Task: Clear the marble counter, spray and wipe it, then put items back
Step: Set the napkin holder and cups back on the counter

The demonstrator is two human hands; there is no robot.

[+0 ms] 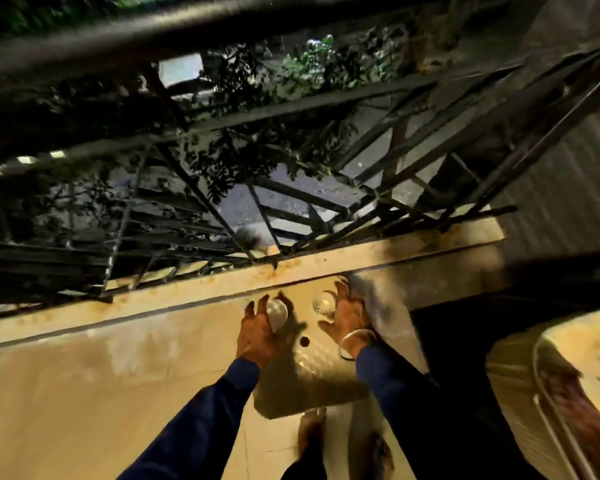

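Left hand round upright glass, right hand round second glass

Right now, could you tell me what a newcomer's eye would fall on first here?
At the far edge of the marble counter, the left hand grips a clear glass and the right hand curls about a second glass beside it. Behind them a dark metal grille fills the upper view, leaves beyond.
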